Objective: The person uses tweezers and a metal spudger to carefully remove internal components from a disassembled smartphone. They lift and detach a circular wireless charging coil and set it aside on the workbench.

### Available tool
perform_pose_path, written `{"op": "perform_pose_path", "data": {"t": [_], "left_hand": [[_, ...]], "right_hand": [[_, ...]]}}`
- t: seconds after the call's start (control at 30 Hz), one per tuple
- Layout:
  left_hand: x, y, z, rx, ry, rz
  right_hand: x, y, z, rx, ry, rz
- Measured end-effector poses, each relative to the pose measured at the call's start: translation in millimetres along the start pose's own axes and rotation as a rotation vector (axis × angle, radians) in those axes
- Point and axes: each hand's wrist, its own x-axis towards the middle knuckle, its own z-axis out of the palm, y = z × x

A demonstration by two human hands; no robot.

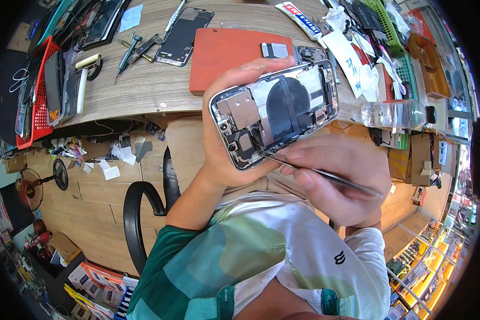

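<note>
An opened smartphone body [288,104], its inner parts bare, rests tilted in my left hand [218,144]. That hand is closed round the phone's edges, with fingers along the far side and the thumb side below. My right hand [341,170] pinches a pair of dark metal tweezers [346,183]. The tips reach into the phone near its lower left corner, beside the camera parts; whether they grip anything there is too small to tell. Behind the phone lies a red-orange mat [229,53] on the wooden table [128,98].
A detached phone screen [185,36] and screwdrivers [127,57] lie left of the mat. A white glue tube [300,20] sits at the back right. Red basket [40,90] stands at the left, a brown tray [429,64] at the right. The chair's black armrest [133,224] is near my left elbow.
</note>
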Motion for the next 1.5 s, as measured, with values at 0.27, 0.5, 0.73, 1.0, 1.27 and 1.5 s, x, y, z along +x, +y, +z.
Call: {"op": "perform_pose_path", "data": {"t": [0.27, 0.5, 0.73, 1.0, 1.27, 1.5], "left_hand": [[-0.5, 1.7, -1.3, 0.008, -0.005, -0.025], [-0.3, -0.2, -0.8, -0.022, -0.002, -0.023], [-1.5, -2.6, 0.7, -0.064, 0.012, -0.021], [-1.0, -3.0, -1.3, 0.004, -0.014, -0.001], [-6.0, 1.2, 5.5, -0.047, 0.087, -0.063], [-4.6, -0.8, 2.4, 0.028, 0.034, -0.045]], "right_hand": [[-4.2, -1.9, -7.1, 0.112, 0.039, 0.159], [-2.4, -1.0, -9.8, 0.068, 0.035, 0.129], [-0.9, -2.1, -10.0, 0.046, 0.028, 0.116], [4.1, -3.9, -8.9, -0.063, -0.04, 0.002], [-4.1, 4.3, -1.8, -0.279, -0.037, -0.213], [-7.4, 6.1, -2.1, -0.186, -0.016, -0.14]]}}
